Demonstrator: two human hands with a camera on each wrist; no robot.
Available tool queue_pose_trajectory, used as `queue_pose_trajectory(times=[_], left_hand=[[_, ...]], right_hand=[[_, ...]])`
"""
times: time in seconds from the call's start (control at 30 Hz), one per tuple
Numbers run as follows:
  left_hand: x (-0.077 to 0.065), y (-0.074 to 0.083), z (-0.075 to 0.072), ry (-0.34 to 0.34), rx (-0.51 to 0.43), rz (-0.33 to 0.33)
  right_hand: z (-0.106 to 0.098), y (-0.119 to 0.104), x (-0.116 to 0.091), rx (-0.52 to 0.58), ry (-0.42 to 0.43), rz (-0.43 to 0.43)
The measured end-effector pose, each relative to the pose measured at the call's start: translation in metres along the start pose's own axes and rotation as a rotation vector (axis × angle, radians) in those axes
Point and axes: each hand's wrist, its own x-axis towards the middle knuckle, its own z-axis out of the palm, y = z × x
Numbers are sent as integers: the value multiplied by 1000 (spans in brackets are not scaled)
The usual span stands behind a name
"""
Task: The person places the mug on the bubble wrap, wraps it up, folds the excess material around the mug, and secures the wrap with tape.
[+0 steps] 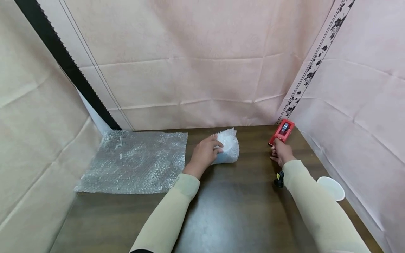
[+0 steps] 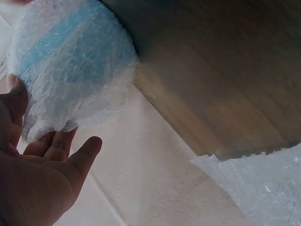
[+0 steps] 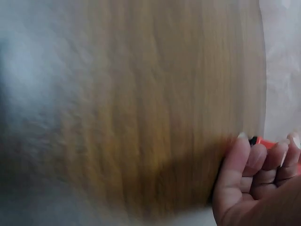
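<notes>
A bubble-wrapped bundle [image 1: 230,146] stands on the table right of centre. Pale blue shows through its wrap [image 2: 89,52] in the left wrist view. My left hand [image 1: 205,153] holds the bundle's left side, thumb on the near face and some fingers behind it. Toward the back right corner, my right hand [image 1: 281,151] grips the lower end of a red, flat rectangular object [image 1: 284,129] with a dark window. Only a bit of its red body shows past the curled fingers [image 3: 276,155] in the right wrist view.
A flat sheet of bubble wrap [image 1: 136,165] lies on the left of the brown wooden table [image 1: 221,218]. A white round lid or cup [image 1: 331,188] sits by the right edge, beside my right forearm. Pale cloth [image 1: 196,77] hangs behind and on both sides.
</notes>
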Motion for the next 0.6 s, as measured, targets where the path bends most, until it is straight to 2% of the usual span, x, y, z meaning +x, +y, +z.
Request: queue_pose_trajectory(times=[0.17, 0.27, 0.43, 0.6], left_hand=[[0, -3, 0, 18, 8, 7], [0, -4, 0, 19, 5, 0], [-1, -3, 0, 2, -10, 5], [-1, -2, 2, 4, -8, 0]], right_hand=[[13, 3, -11, -71, 96, -56], [17, 2, -27, -115, 155, -57], [8, 3, -37, -93, 196, -35], [7, -1, -30, -48, 266, -29]])
